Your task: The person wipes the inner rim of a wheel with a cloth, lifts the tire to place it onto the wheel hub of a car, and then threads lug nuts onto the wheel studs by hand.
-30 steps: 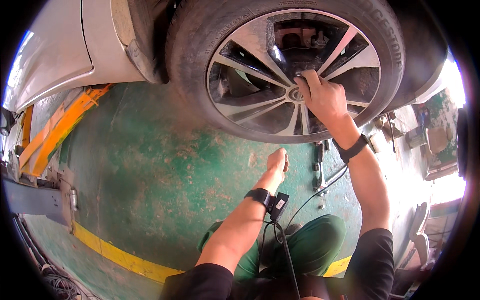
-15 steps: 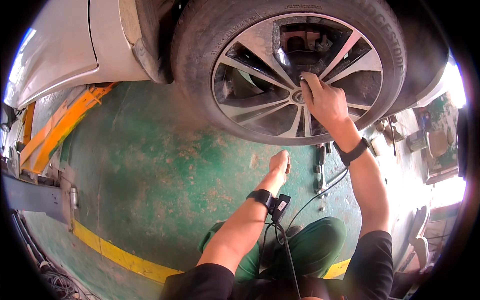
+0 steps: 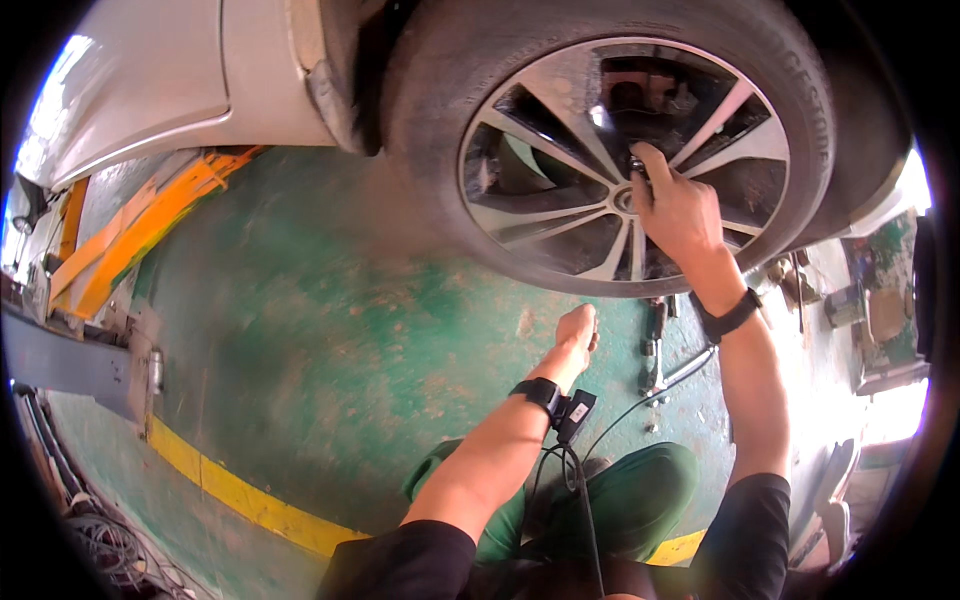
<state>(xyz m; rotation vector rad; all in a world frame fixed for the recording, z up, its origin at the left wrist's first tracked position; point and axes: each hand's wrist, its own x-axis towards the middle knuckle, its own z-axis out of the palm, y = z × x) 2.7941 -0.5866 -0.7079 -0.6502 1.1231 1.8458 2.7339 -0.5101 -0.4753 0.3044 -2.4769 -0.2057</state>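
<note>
The wheel (image 3: 592,148), on the car (image 3: 150,80), appears farther right than before. Right hand (image 3: 682,212) remains at the wheel's centre, grip narrow (contents unclear); left hand (image 3: 577,326) remains below the wheel, grip indeterminable.

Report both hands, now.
Left hand: curled closed; cannot tell whether it holds anything.
Right hand: closed, pinching a small metal piece at the wheel.

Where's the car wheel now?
In the head view, the car wheel is at the top, right of centre, with the right hand near its middle and the left hand below.
</note>
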